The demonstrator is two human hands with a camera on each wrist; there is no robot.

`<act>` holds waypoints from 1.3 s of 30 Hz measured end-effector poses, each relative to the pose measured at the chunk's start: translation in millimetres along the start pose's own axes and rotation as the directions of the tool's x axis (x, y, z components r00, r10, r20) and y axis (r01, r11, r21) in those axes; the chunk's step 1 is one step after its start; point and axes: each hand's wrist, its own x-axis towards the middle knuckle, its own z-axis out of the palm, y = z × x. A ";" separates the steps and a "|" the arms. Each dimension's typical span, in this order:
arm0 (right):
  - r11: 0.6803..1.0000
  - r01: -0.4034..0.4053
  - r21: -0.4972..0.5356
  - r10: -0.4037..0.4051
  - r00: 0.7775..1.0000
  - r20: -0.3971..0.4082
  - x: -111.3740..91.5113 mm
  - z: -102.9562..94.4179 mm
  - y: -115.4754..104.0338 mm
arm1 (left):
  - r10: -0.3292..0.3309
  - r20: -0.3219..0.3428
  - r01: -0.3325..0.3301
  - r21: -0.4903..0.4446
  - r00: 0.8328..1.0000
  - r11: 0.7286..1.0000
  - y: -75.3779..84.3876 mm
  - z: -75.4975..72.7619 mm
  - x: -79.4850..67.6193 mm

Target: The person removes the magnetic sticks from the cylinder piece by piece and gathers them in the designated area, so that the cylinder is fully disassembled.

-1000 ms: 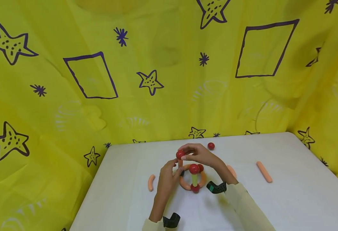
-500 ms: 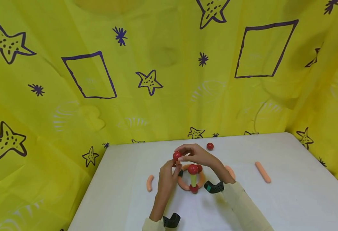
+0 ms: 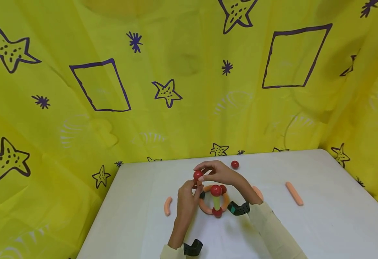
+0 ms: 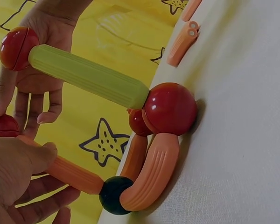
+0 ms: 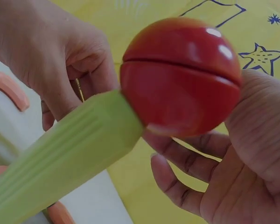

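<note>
My left hand [image 3: 186, 200] grips an orange rod [image 4: 74, 173] that joins a dark ball [image 4: 116, 196] at its lower end. On the rod's top end sits a red ball [image 3: 197, 175], which the fingers of my right hand [image 3: 219, 173] pinch. The dark ball belongs to a ring of curved orange pieces [image 4: 155, 175] and red balls lying on the table. From the ring's near red ball [image 3: 217, 212] a green rod [image 4: 88, 74] stands up, capped by another red ball [image 5: 179, 77]. In the right wrist view that cap hides the ball I hold.
On the white table [image 3: 137, 201], a curved orange piece [image 3: 167, 206] lies left of the ring. A loose red ball [image 3: 235, 164] is at the back, and a straight orange rod [image 3: 294, 193] lies to the right. Another orange piece [image 3: 258, 192] is partly behind the right forearm.
Both hands have shifted slightly left with the held red ball. The orange rod, visible below that ball a second ago, is now mostly covered by my left fingers in the head view.
</note>
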 end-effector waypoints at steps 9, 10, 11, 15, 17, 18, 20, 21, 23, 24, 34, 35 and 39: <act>0.991 -0.024 -0.133 0.025 1.000 0.006 3.8 1.1 -7.8 | -0.014 -0.009 0.014 0.019 1.000 1.000 0.0 -0.7 -0.9; 0.990 -0.025 -0.140 0.025 1.000 0.005 3.8 1.2 -7.6 | -0.016 -0.006 0.016 0.014 1.000 1.000 -0.1 -0.8 -0.9; 0.989 -0.024 -0.146 0.025 1.000 0.003 3.9 1.3 -7.3 | -0.017 -0.003 0.017 0.011 1.000 1.000 -0.1 -1.0 -0.8; 0.986 -0.012 -0.164 0.010 1.000 -0.010 3.6 1.7 -7.3 | -0.022 0.006 0.022 0.000 1.000 1.000 -0.5 -0.9 0.0; 0.985 -0.007 -0.171 0.004 1.000 -0.019 3.6 2.0 -7.1 | -0.023 0.010 0.023 -0.005 1.000 1.000 -0.7 -0.7 0.9; 0.985 -0.004 -0.173 0.000 1.000 -0.022 3.4 2.1 -7.4 | -0.023 0.011 0.023 -0.007 1.000 1.000 -0.8 -0.6 1.3; 0.985 0.005 -0.173 -0.010 1.000 -0.028 3.0 2.1 -8.2 | -0.026 0.014 0.026 -0.013 1.000 1.000 -0.5 -0.7 2.1; 0.985 0.008 -0.174 -0.014 0.999 -0.029 3.0 2.2 -8.4 | -0.028 0.013 0.028 -0.019 1.000 0.999 -0.3 -0.9 2.4; 0.985 0.013 -0.174 -0.019 0.999 -0.030 2.7 2.3 -9.0 | -0.036 0.018 0.036 -0.029 0.999 0.999 -0.2 -1.2 2.8; 0.985 0.015 -0.173 -0.021 0.999 -0.032 2.5 2.3 -9.3 | -0.039 0.021 0.040 -0.036 0.999 0.999 -0.1 -1.3 2.8; 0.998 0.015 -0.060 -0.021 0.994 -0.104 -0.3 2.5 -2.6 | -0.108 0.074 0.115 -0.106 0.991 0.988 2.1 -4.6 1.9; 1.000 0.010 -0.030 -0.014 0.994 -0.112 -0.6 2.2 -2.0 | -0.113 0.076 0.120 -0.103 0.991 0.987 2.4 -5.1 1.9; 1.000 -0.017 0.017 0.018 0.993 -0.120 -3.2 1.0 -2.1 | -0.114 0.076 0.121 -0.090 0.991 0.989 3.1 -3.8 2.3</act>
